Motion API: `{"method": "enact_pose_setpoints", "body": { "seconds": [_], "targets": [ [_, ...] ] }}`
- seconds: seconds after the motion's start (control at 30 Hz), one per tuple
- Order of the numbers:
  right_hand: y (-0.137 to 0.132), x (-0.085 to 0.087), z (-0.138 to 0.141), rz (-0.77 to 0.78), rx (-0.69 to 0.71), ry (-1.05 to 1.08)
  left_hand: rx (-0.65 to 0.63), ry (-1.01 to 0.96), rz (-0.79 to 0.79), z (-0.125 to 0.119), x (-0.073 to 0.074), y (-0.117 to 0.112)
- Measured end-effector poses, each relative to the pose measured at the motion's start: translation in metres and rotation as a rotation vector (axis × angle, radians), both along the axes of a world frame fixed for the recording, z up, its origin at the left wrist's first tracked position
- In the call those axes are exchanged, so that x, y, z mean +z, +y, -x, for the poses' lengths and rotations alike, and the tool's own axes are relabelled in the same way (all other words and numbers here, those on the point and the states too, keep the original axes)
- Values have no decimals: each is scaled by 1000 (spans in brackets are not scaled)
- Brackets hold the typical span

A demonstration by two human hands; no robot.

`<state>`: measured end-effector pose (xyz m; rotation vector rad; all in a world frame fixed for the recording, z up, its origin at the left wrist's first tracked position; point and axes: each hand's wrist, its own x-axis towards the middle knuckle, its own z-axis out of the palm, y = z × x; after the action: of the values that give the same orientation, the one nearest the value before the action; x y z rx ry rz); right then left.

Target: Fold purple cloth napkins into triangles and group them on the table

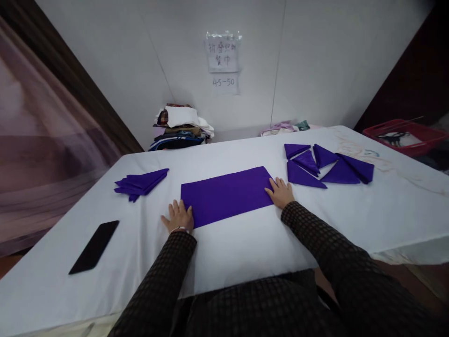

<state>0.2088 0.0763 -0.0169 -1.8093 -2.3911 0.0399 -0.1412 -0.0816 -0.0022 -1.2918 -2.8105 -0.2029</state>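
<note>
Purple cloth (228, 196) is held flat on the middle of the tabletop (231, 252) under two bare hands, one at each end. Its near left corner is covered by the left hand (179, 217), whose fingers are spread, with the tips directed away from the body. Its right end is pressed by the right hand (279, 193), laid palm down with the fingers parted and directed toward the far left; nothing is pinched by either hand. An oblong is formed by the cloth, its long axis running from left to right on a slight slant, so that the right end is set farther away than the left.

On the right, near the cloth but apart from it, a group of folded purple triangles (304, 175) is laid out, with their tips turned various ways. On the left, a small purple pile (142, 183) is seen, its narrow tip pointed to the far right. Nearer on that side, a dark flat slab (94, 248) is placed, its long axis slanted from near left to far right.

Beyond the far edge, stacked clothes (182, 128) are seen at left and a red basket (417, 145) at far right. Handwritten papers (224, 63) are fixed to the wall (308, 61).
</note>
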Motion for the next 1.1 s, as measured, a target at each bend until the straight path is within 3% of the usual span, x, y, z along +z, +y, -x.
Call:
{"method": "enact_pose_setpoints", "body": {
  "seconds": [0.23,0.37,0.47,0.53,0.63,0.7,0.8,0.97,1.1],
  "targets": [
    [3,-6,-12,-21,-5,-26,17,-65,15,5,1,-4],
    [1,6,-4,7,-31,-42,46,-101,20,5,7,-2],
    [-12,20,37,-67,51,-4,67,-97,-12,-16,15,13],
    [-28,27,81,-96,173,74,-40,-56,-43,-44,19,29],
    [-50,25,139,-27,332,155,-211,-45,-7,-83,16,49],
    [-55,18,151,-13,381,164,-221,-68,18,-91,9,54],
    [-42,8,119,-13,322,127,-159,-81,30,-70,1,46],
    [-2,2,19,-19,52,19,-51,-63,38,-7,-1,21],
    [7,-2,-17,-56,11,-26,-21,-61,26,16,-3,10]
  ]
}}
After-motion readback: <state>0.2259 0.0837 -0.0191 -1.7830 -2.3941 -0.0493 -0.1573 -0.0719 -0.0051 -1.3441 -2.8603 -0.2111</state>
